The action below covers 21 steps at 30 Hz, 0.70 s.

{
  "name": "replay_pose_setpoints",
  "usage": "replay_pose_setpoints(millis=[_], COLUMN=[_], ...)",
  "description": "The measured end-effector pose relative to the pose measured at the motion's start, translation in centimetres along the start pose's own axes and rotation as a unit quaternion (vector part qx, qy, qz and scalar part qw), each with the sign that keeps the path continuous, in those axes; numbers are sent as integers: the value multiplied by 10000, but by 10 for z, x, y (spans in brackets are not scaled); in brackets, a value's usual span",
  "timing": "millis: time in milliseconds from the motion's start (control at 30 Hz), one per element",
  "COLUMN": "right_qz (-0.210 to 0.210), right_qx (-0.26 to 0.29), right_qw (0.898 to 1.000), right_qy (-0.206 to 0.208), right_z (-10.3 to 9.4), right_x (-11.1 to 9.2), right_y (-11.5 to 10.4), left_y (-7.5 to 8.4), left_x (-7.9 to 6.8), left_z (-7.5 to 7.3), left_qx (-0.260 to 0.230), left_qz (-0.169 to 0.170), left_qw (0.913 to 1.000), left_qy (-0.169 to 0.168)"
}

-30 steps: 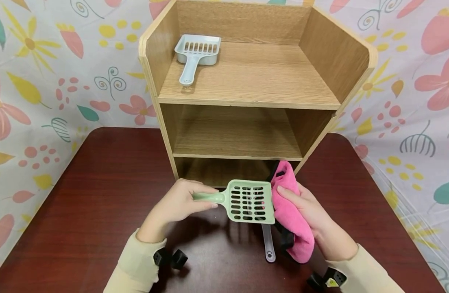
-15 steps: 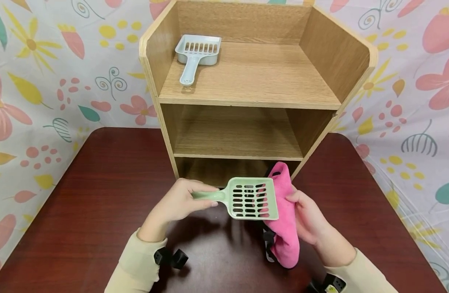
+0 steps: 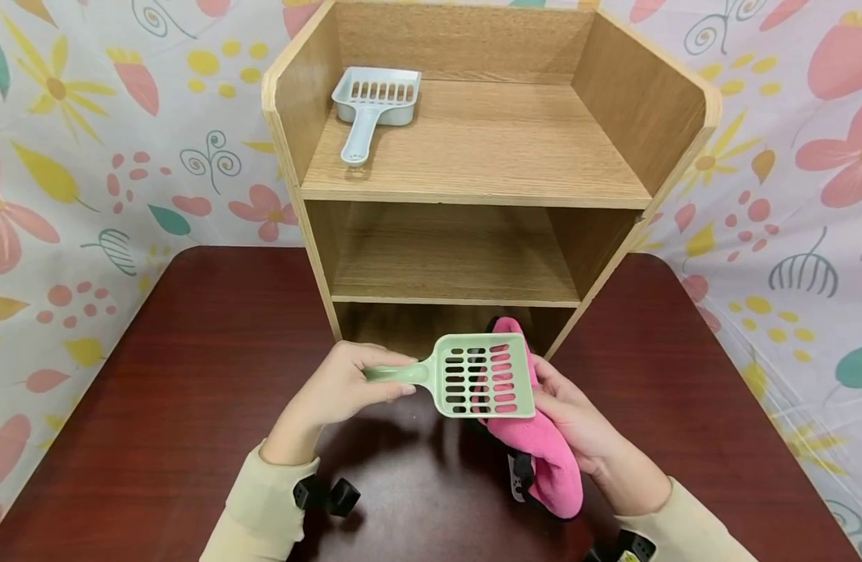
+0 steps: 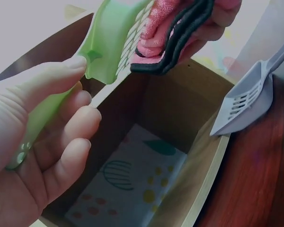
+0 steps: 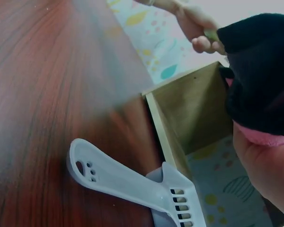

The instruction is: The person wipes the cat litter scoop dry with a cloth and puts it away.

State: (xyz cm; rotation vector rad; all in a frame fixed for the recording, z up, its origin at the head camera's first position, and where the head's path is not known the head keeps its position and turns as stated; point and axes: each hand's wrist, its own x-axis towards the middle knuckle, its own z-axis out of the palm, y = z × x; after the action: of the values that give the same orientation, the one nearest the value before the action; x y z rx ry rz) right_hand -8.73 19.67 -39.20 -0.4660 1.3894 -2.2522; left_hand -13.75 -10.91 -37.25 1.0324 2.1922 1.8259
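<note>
My left hand (image 3: 350,386) grips a light green litter scoop (image 3: 441,375) by its handle, the slotted head pointing right. My right hand (image 3: 585,429) holds a pink cloth (image 3: 553,460) with black edging against the back of the scoop's head; pink shows through the slots. In the left wrist view, the cloth (image 4: 165,28) bunches up close to the slotted green head (image 4: 109,38). A grey-lavender litter scoop (image 5: 118,175) lies on the table by the shelf's lower edge in the right wrist view; in the head view it is hidden behind my hands' work.
A wooden shelf unit (image 3: 473,199) stands at the back of the dark red-brown table (image 3: 192,375). On its top level, at the left, a pale blue scoop (image 3: 361,136) rests in a matching tray (image 3: 399,115). Flower-patterned fabric (image 3: 213,179) hangs behind.
The right hand and pink cloth have moved left from beside the scoop's right edge to behind its slotted head. The lavender handle has gone out of sight in the head view.
</note>
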Motion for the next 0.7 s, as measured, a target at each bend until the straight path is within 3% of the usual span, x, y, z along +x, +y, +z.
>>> replay_pose_setpoints(millis=[167,400,700], right_qz=[-10,-104,168], right_qx=[-172,-265,-712], right_qw=[9997,9993,9933], right_qy=[150,231,890], right_z=[3,9,15], right_x=[0,5,10], right_y=[1,4,11], left_y=[-3,-5,-7], left_x=[1,2,2], left_z=[1,3,7], left_qx=[290,227,335], left_qz=[200,152,130], left_qw=[9993,9995,9991], left_qy=[95,156,206])
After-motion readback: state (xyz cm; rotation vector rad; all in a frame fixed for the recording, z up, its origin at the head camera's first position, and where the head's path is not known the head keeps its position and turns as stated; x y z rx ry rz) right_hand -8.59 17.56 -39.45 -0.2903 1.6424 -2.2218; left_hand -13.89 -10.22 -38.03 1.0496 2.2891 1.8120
